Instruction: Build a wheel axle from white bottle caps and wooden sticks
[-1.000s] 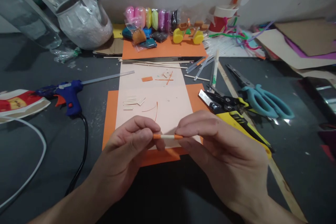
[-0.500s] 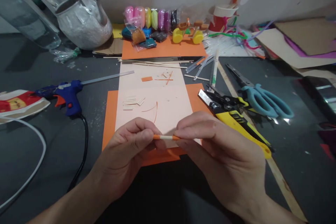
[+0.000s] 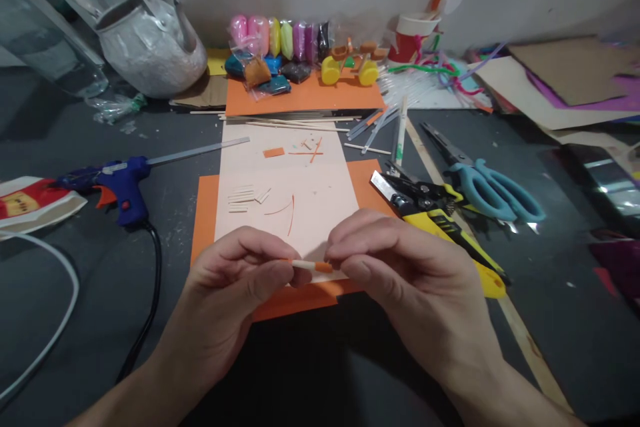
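Note:
Over the pale sheet of paper (image 3: 320,180), my left hand (image 3: 230,293) pinches a short cream-coloured stick (image 3: 303,265) with orange wrapped on its ends. Its left end is mostly covered by my thumb and forefinger; the orange right end sticks out freely. My right hand (image 3: 415,287) is beside that end, thumb and fingertips parted, with nothing visible between them. Whether a fingertip touches the stick, I cannot tell. On the paper lie several short cut sticks (image 3: 240,198), an orange paper piece (image 3: 273,153) and thin orange strips (image 3: 316,150).
At left are a blue glue gun (image 3: 127,187) and a metal kettle (image 3: 150,47). Yellow-handled pliers (image 3: 450,230) and blue-handled scissors (image 3: 485,180) lie at right. Bagged clay (image 3: 257,37), a yellow-wheeled model (image 3: 350,67) and a paper cup (image 3: 413,37) stand at the back.
My right fingers have let go of the stick's right end and parted. The left hand still holds the stick, now tilted slightly down to the right. The view has shifted a little.

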`<control>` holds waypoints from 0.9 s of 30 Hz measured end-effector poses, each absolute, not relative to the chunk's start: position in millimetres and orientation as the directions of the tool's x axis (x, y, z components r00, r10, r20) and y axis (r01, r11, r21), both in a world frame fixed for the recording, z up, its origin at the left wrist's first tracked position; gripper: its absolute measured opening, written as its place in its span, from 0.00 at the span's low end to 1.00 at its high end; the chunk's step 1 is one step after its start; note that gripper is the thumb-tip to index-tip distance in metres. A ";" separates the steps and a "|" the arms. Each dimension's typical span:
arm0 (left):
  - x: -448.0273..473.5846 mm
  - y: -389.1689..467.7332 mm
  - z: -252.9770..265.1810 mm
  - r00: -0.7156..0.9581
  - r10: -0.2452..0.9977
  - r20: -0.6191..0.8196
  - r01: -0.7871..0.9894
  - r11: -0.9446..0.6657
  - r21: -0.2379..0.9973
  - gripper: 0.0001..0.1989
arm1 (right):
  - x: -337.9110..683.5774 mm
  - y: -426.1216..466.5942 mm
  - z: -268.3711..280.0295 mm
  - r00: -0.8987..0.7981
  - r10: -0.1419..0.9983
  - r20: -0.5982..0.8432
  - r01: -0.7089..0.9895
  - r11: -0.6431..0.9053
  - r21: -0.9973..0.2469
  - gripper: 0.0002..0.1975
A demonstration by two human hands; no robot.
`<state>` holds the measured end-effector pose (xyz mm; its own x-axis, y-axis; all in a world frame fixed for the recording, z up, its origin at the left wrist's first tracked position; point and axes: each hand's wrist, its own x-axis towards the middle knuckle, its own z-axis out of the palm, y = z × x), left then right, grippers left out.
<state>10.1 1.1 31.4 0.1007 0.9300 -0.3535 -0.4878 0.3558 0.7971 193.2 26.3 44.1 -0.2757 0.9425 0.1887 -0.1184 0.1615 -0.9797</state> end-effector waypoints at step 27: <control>9.5 4.5 35.4 0.324 0.825 -0.464 -0.555 0.563 0.612 0.05 | 197.9 34.7 42.4 -0.537 0.812 0.229 -0.169 0.163 -0.972 0.02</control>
